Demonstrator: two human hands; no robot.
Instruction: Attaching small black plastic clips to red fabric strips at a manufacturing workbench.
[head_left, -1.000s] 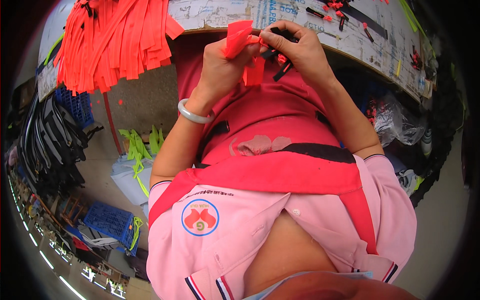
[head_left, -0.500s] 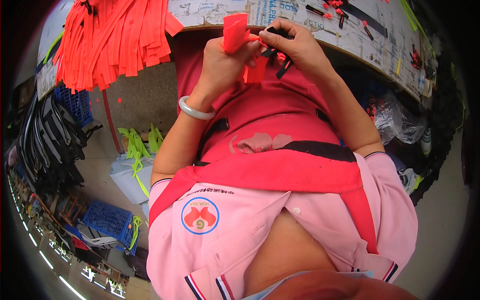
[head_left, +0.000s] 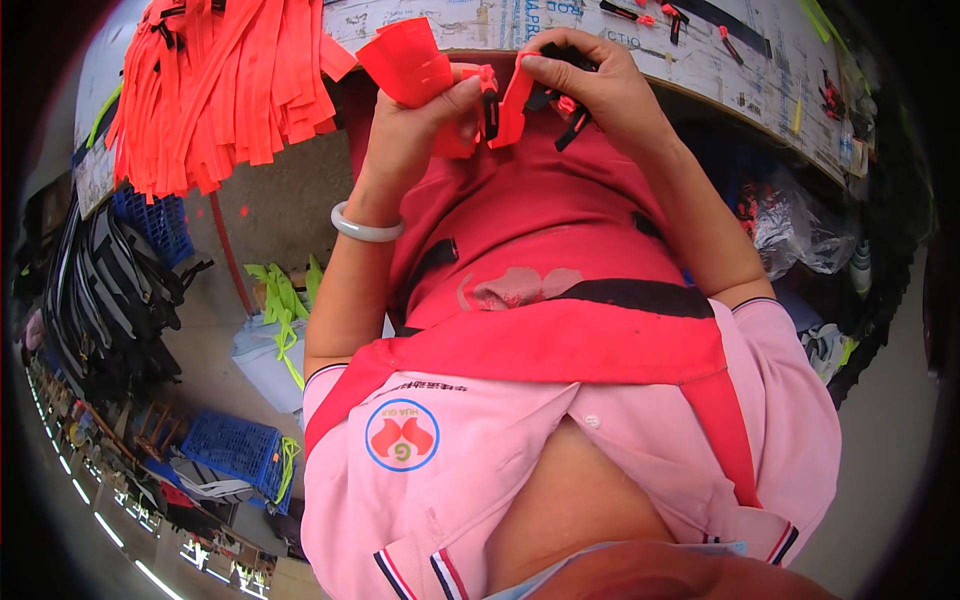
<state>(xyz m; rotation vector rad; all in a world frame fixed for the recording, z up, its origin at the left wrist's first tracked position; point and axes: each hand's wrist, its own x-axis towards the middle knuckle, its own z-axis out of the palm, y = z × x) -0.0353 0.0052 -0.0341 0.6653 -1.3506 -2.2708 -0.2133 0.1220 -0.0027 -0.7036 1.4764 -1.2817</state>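
Note:
My left hand is closed round a folded bunch of bright orange-red fabric strips, held up in front of the table edge. A small black tab with an orange knot sticks out by its thumb and fingers. Close on the right, my right hand pinches an orange strip end between thumb and finger. Several short black tabs with orange bits are tucked in that same palm, partly hidden by the fingers. A small gap separates the hands.
A large pile of orange strips hangs over the edge of the worn table. More black-and-orange tabs lie on it. Black straps hang at the left, above a blue crate. A clear plastic bag sits below right.
My left hand has moved left with the bunch, away from my right hand. An orange strip now shows stretched down between the hands, and the black tab by the left hand has come into sight.

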